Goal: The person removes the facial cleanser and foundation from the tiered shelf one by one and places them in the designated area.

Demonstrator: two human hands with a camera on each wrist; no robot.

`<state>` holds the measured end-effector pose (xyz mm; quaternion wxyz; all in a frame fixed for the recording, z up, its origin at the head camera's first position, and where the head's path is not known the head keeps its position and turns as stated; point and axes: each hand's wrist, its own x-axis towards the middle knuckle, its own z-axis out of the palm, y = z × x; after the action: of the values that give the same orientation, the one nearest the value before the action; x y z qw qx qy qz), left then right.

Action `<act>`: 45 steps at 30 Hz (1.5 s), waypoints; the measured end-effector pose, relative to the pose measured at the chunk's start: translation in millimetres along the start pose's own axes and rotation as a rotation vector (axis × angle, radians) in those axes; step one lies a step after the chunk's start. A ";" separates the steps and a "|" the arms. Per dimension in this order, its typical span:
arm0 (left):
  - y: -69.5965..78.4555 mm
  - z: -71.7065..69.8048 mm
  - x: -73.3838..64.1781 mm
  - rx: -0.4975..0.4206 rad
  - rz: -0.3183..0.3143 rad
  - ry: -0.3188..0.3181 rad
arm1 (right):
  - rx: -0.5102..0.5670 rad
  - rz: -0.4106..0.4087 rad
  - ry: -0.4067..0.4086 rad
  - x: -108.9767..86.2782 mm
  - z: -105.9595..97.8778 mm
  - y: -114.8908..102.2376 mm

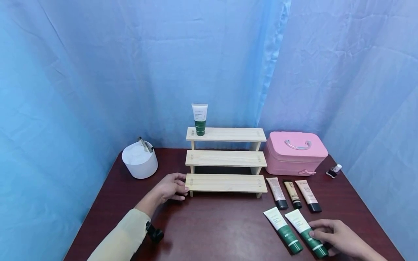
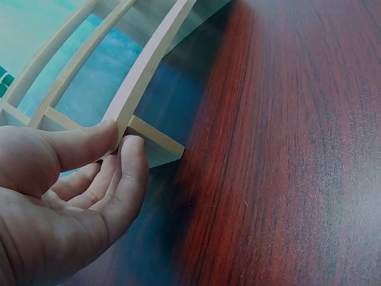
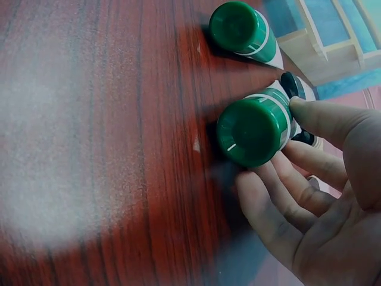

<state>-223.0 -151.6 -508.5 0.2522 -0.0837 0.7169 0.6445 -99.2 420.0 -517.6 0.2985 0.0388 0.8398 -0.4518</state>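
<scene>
A three-step wooden display rack [image 1: 226,183] stands at the middle of the table. Thumb and fingers of my left hand [image 1: 173,187] pinch the left end of its lowest board, seen close up in the left wrist view [image 2: 146,77]. On the top step's left end a white and green squeeze tube [image 1: 200,119] stands upright on its cap. At the lower right, my right hand [image 1: 336,235] grips a second such tube [image 1: 307,232] near its green cap [image 3: 250,132], thumb on one side and fingers on the other. A third matching tube [image 1: 283,230] lies just left of it.
Behind the tubes lie a pinkish tube [image 1: 277,192], a yellowish tube [image 1: 292,194] and a BB cream tube [image 1: 308,195], all black-capped. A pink case [image 1: 295,154] stands right of the rack, beside a small bottle [image 1: 334,171]. At the left is a white round container [image 1: 140,165].
</scene>
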 end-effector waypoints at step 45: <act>-1.7 -2.4 6.8 0.086 0.061 -0.016 | -0.136 -0.703 0.287 142.4 44.9 -364.3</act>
<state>-228.6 -152.8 -513.1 0.2413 -0.0458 0.7441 0.6212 -316.9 141.2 -344.6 0.0066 -0.2084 0.8633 -0.4596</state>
